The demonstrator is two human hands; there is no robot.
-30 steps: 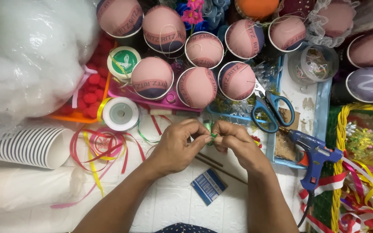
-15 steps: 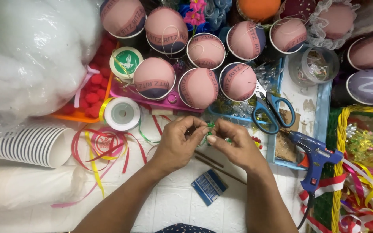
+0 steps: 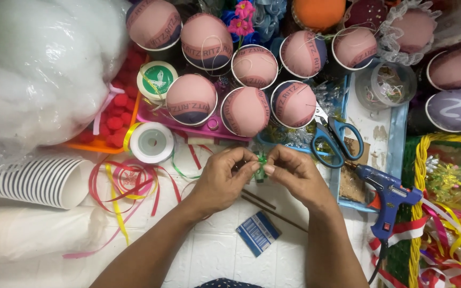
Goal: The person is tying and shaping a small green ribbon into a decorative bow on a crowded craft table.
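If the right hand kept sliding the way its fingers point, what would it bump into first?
The right hand points left, so it would probably first meet the small green ribbon piece it already pinches, then the left hand's fingertips just beyond.

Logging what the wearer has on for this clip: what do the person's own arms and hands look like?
Both forearms are bare, with no sleeves in view. The left hand and right hand wear no gloves, and no rings, watch or bracelets show. The nails on the fingers are short and unpainted.
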